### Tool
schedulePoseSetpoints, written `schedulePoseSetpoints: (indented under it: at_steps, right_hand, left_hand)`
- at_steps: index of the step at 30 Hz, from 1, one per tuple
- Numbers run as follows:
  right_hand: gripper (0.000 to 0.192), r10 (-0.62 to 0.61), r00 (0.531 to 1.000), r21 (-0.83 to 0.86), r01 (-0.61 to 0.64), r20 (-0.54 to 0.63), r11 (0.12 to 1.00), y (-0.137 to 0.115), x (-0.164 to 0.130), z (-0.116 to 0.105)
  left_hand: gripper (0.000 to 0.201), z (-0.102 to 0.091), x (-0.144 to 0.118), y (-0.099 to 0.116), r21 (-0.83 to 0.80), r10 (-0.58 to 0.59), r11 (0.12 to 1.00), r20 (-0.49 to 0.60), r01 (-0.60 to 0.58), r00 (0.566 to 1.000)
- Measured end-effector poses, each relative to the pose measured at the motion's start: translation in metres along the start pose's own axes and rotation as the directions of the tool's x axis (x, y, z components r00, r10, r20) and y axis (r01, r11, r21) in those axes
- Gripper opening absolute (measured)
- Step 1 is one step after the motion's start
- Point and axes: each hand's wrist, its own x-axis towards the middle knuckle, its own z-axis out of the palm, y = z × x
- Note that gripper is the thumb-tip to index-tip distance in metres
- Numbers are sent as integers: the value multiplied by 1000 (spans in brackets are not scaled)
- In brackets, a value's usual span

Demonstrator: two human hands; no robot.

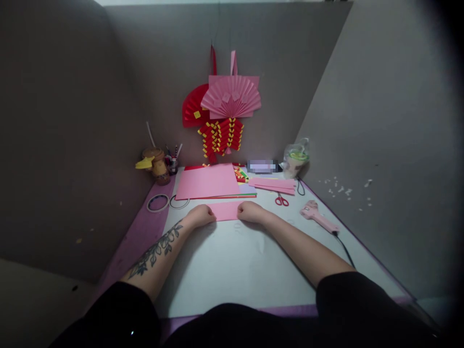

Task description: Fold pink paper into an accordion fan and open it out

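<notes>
"Two hands were on the table (pixel 232 270), weren't they?"

"Yes. Both rested on one small pink sheet (pixel 226 211), just in front of the big pink paper stack (pixel 208 181). The left hand (pixel 201 214) was curled into a fist pressing on the sheet's left end, and the right hand (pixel 248 211) was curled the same way on its right end. The hands sat apart, with the sheet flat between them."

"What else lay about that stack?"

"To the right of it lay some pink strips (pixel 273 185), with red scissors (pixel 282 200) just in front of them. Farther right lay a pink glue gun (pixel 319 217), its black cord trailing toward the table's near edge. To the left of the stack lay two tape rings (pixel 158 203), side by side. Beyond those stood a brown jar (pixel 159 169), near the back corner. Behind the stack, pink and red paper fans (pixel 224 106) hung on the wall. A clear plastic bag (pixel 295 159) stood at the stack's far right."

"Were the fingers showing?"

"No, they were tucked under, so I couldn't tell whether they pinched the sheet's edges."
</notes>
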Motion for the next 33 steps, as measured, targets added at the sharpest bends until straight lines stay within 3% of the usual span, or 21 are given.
schedulePoseSetpoints:
  at_steps: [16, 21, 25, 28, 30, 33]
  right_hand:
    - [17, 43, 999, -18, -43, 9, 999, 33, -18, -14]
    - [17, 49, 999, 31, -49, 21, 998, 43, -17, -14]
    - [13, 13, 1000, 70, -12, -17, 997, 48, -12, -13]
    - [16, -49, 994, 93, 58, -99, 994, 45, -11, -9]
    - [20, -138, 975, 126, 161, -176, 979, 39, -11, -5]
    - [21, -224, 943, 191, 273, -245, 943, 30, -11, 2]
  left_hand:
    - [34, -8, -19, -35, 50, -14, 999, -74, 18, 997]
    - [28, -5, -18, -48, 22, -80, 996, -77, 81, 994]
    - [21, -5, -20, -56, 26, -67, 997, -106, 70, 992]
    - [12, -8, -25, -47, 79, 37, 997, -209, -21, 977]
    - [21, -12, -29, -30, 157, 148, 982, -270, -109, 951]
    - [30, -17, -34, 2, 248, 211, 955, -194, -161, 958]
